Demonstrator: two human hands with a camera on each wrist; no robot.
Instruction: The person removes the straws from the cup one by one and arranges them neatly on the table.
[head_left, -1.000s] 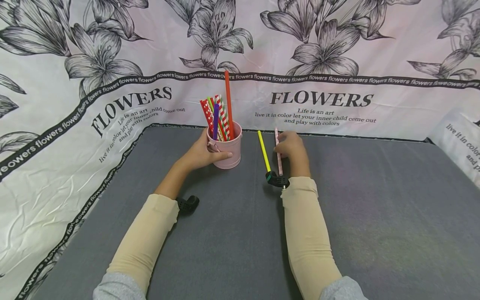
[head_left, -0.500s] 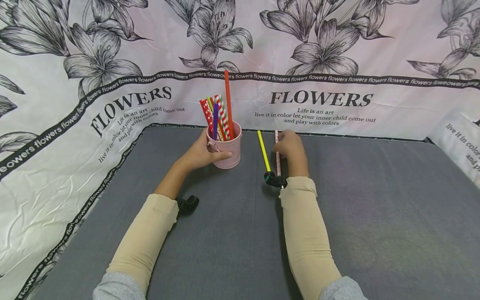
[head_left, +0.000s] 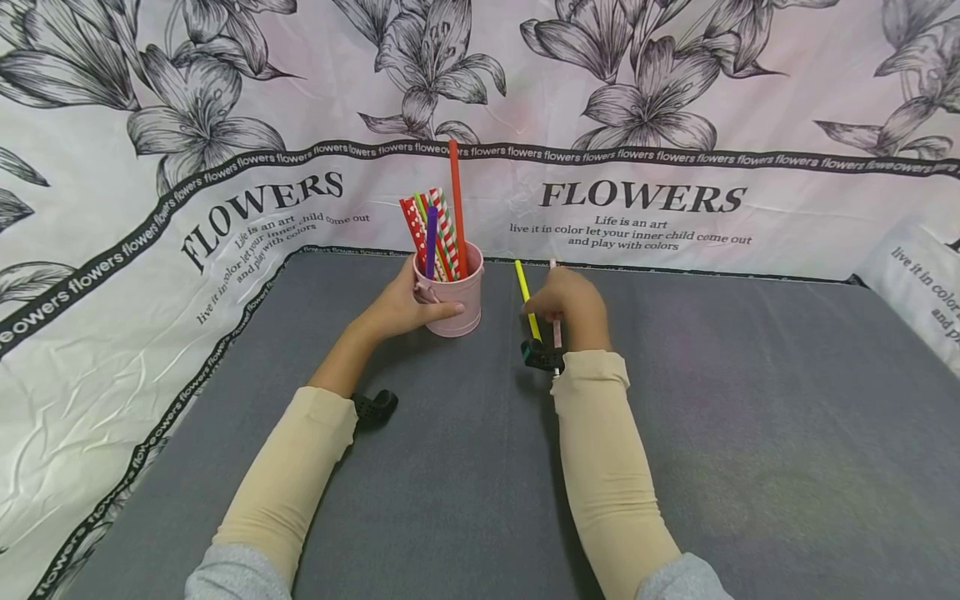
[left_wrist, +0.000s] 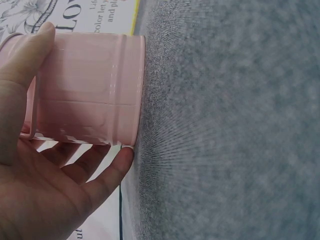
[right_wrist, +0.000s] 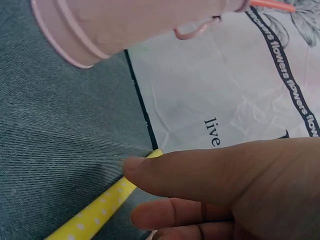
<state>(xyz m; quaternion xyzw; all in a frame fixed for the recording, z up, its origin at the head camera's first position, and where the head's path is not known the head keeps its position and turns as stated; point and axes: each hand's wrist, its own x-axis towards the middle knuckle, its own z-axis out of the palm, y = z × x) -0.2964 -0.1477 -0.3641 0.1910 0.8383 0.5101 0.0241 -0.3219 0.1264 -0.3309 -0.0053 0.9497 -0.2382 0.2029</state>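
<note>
My left hand (head_left: 405, 307) grips the pink bucket (head_left: 459, 310) from its left side, thumb across the front; the left wrist view shows the thumb and fingers on either side of the bucket (left_wrist: 90, 85). Several straws stand in it: red dotted, striped, a purple one (head_left: 431, 242) and a tall orange-red one (head_left: 457, 208). My right hand (head_left: 579, 307) is over the yellow straw (head_left: 523, 283), partly covering the pink straw (head_left: 557, 333) beside it. In the right wrist view, the thumb of my right hand (right_wrist: 210, 185) lies across the white-dotted yellow straw (right_wrist: 97, 215); firm contact is unclear.
The grey tabletop (head_left: 465, 467) ends at the back against a white, flower-printed cloth (head_left: 637, 200) with black lettering. Black wrist devices are on the left wrist (head_left: 377, 408) and right wrist (head_left: 543, 355).
My right hand has moved left from the pink straw to the yellow straw, with its fingers reaching farther out. The left hand and bucket have stayed in place.
</note>
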